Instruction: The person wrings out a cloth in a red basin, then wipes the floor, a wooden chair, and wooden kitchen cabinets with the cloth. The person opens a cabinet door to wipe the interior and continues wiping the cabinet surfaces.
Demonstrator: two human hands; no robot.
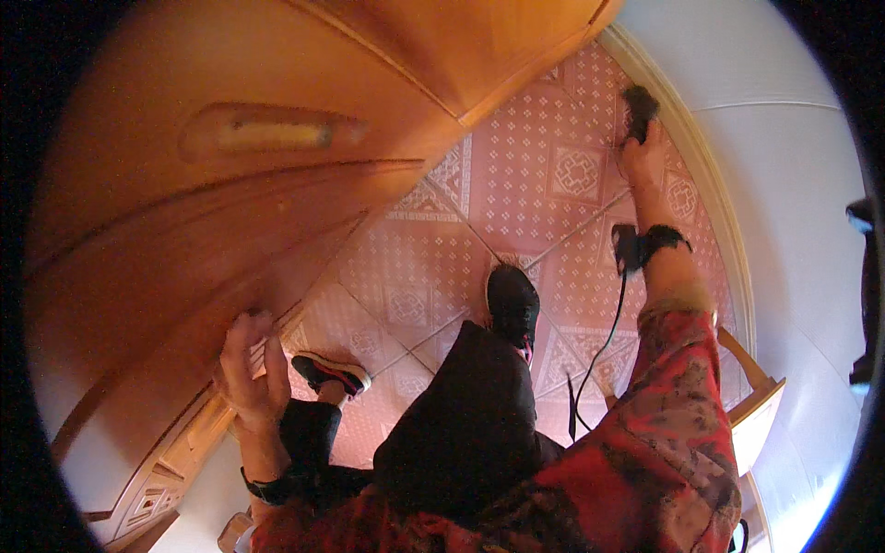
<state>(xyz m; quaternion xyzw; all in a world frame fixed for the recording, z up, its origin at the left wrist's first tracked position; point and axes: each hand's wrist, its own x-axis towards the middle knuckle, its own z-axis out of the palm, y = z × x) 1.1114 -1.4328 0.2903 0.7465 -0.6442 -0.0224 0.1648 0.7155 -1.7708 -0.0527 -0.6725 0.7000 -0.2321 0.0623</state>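
Note:
My right hand (644, 159) reaches far out to the upper right, low over the tiled floor and close to the wall's base. It grips a small black object (640, 107), too blurred to tell what it is. My left hand (252, 366) is at the left beside a varnished wooden door (228, 228), its thumb and fingers apart. A pale striped patch shows between them; whether it is a held thing or the background, I cannot tell. On the door is a brass-coloured handle plate (273, 136), blurred.
Patterned pink tiles (525, 173) cover the floor. A cream skirting board (719, 200) runs along a white wall (781, 207). At the lower right stands a small wooden stool or table (757, 415). A cable (612, 332) hangs from a black device (627, 247) at my right wrist.

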